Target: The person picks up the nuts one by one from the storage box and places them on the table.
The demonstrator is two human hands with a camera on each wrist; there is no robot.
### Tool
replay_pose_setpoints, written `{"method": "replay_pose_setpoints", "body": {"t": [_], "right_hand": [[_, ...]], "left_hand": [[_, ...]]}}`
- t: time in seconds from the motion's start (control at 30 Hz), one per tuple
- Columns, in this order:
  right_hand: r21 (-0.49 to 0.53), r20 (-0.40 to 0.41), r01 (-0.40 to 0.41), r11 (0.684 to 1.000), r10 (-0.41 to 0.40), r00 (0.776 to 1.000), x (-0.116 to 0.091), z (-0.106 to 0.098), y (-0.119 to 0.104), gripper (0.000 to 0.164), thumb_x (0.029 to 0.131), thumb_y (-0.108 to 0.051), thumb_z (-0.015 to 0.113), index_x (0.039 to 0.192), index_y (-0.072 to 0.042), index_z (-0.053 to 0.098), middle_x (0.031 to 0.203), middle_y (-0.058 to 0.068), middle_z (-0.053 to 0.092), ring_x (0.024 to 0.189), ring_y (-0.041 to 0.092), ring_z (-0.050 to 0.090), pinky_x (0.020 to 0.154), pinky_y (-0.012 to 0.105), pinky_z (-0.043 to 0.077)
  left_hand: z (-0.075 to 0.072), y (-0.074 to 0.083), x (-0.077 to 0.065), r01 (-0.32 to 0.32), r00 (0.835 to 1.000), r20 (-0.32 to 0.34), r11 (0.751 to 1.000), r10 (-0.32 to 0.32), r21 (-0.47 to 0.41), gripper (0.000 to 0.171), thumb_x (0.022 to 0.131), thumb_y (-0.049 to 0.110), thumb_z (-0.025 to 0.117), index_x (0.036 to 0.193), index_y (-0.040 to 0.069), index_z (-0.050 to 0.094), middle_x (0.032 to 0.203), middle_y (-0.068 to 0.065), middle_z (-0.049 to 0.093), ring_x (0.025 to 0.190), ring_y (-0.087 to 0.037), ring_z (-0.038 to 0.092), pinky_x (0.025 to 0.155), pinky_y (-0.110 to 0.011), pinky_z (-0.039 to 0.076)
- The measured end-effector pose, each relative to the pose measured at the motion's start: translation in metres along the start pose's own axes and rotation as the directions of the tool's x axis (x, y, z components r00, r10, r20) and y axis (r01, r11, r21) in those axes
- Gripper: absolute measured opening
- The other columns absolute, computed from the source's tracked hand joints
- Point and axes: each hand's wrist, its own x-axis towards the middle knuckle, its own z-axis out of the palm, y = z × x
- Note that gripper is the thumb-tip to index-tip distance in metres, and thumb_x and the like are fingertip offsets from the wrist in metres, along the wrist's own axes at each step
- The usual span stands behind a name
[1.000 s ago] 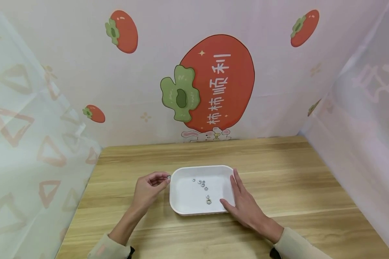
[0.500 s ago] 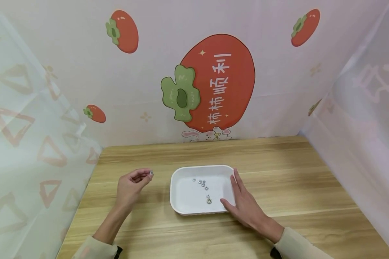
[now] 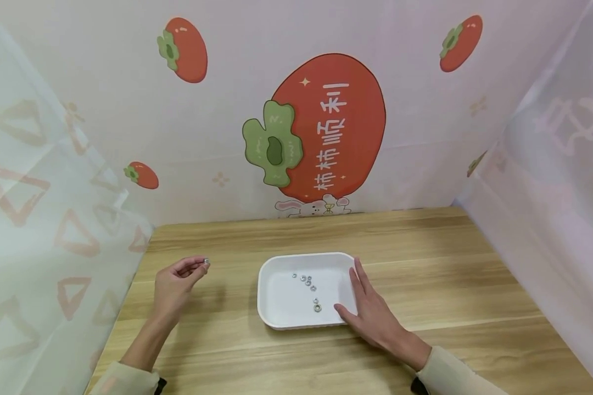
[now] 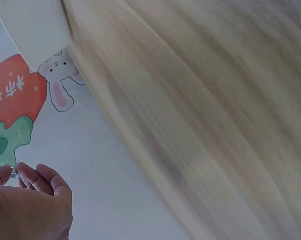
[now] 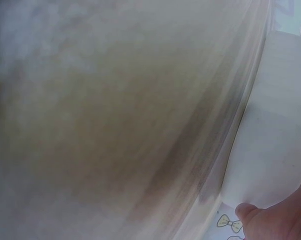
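Note:
My left hand point(image 3: 174, 282) pinches a small silvery metal nut point(image 3: 206, 261) between thumb and fingertips, above the table to the left of the tray. In the left wrist view the nut point(image 4: 14, 175) shows only in part between the digits. A white rectangular tray point(image 3: 277, 318) with rounded corners stands in front of me. Several small metal nuts point(image 3: 308, 283) lie scattered on its floor, and a larger, brass-toned one point(image 3: 318, 308) is closest to me. My right hand point(image 3: 375, 318) rests on the tray's right end, fingers extended along the rim and thumb over the near side.
The wood-grain table point(image 3: 449, 274) extends on both sides of the tray. Behind it hangs a pale cloth backdrop point(image 3: 207, 126) with printed persimmons, and similar cloth closes off the left and right sides.
My left hand has moved left, away from the tray's left edge, with the nut still pinched. My right hand, the tray and the nuts inside stay where they were.

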Motion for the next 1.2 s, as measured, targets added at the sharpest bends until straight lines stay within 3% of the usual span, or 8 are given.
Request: {"method": "replay_pose_setpoints", "body": {"t": [0.23, 0.47, 0.7, 0.87, 1.0, 1.2], "right_hand": [[0.000, 0.007, -0.011, 1.000, 0.011, 1.000, 0.000, 0.001, 0.001, 0.094, 0.102, -0.052, 0.064, 0.163, 0.008, 0.025, 0.179, 0.011, 0.000, 0.145, 0.045, 0.048, 0.109, 0.057, 0.049], [0.005, 0.010, -0.009, 1.000, 0.009, 1.000, 0.002, 0.001, 0.001, 0.095, 0.101, -0.053, 0.064, 0.163, 0.008, 0.026, 0.179, 0.010, -0.001, 0.146, 0.045, 0.047, 0.110, 0.058, 0.049], [0.005, -0.002, -0.003, 1.000, 0.003, 1.000, 0.000, 0.002, 0.001, 0.094, 0.101, -0.052, 0.065, 0.161, 0.009, 0.028, 0.179, 0.011, 0.001, 0.146, 0.044, 0.047, 0.109, 0.057, 0.049], [0.004, -0.003, -0.004, 1.000, 0.004, 1.000, 0.000, 0.002, 0.000, 0.093, 0.101, -0.052, 0.065, 0.161, 0.009, 0.029, 0.179, 0.011, 0.002, 0.146, 0.045, 0.047, 0.109, 0.058, 0.050], [0.003, 0.003, -0.012, 1.000, 0.012, 1.000, 0.000, 0.002, 0.000, 0.093, 0.101, -0.052, 0.064, 0.162, 0.009, 0.028, 0.179, 0.011, 0.001, 0.145, 0.045, 0.047, 0.109, 0.057, 0.050], [0.000, -0.005, -0.012, 1.000, 0.012, 1.000, 0.000, 0.001, 0.000, 0.093, 0.101, -0.050, 0.066, 0.161, 0.009, 0.029, 0.179, 0.011, 0.001, 0.144, 0.044, 0.049, 0.108, 0.057, 0.050]], "left_hand": [[-0.016, -0.004, 0.004, 0.027, 0.999, -0.030, 1.000, -0.026, 0.013, 0.032, 0.098, 0.012, 0.077, 0.123, -0.008, 0.071, 0.094, 0.013, 0.079, 0.088, -0.002, 0.075, 0.082, -0.014, 0.057], [-0.035, -0.008, 0.009, 0.011, 0.999, -0.053, 0.999, -0.010, 0.034, 0.034, 0.097, 0.012, 0.078, 0.122, -0.010, 0.070, 0.092, 0.015, 0.078, 0.086, -0.001, 0.074, 0.079, -0.012, 0.056], [-0.050, -0.011, 0.016, 0.020, 0.998, -0.063, 0.990, -0.011, 0.139, 0.040, 0.099, 0.020, 0.077, 0.126, -0.008, 0.070, 0.093, 0.019, 0.077, 0.086, 0.003, 0.073, 0.079, -0.011, 0.055], [-0.061, -0.015, 0.022, 0.043, 0.997, -0.064, 0.985, -0.033, 0.166, 0.043, 0.100, 0.023, 0.076, 0.128, -0.008, 0.069, 0.095, 0.018, 0.078, 0.086, 0.004, 0.072, 0.079, -0.010, 0.055], [-0.068, -0.017, 0.024, 0.061, 0.996, -0.071, 0.982, -0.049, 0.179, 0.041, 0.099, 0.024, 0.077, 0.126, -0.007, 0.071, 0.096, 0.015, 0.079, 0.085, 0.004, 0.072, 0.079, -0.010, 0.055], [-0.071, -0.016, 0.024, 0.093, 0.991, -0.110, 0.970, -0.070, 0.224, 0.040, 0.098, 0.027, 0.078, 0.123, -0.004, 0.073, 0.091, 0.022, 0.076, 0.084, 0.003, 0.073, 0.076, -0.009, 0.055]]}}
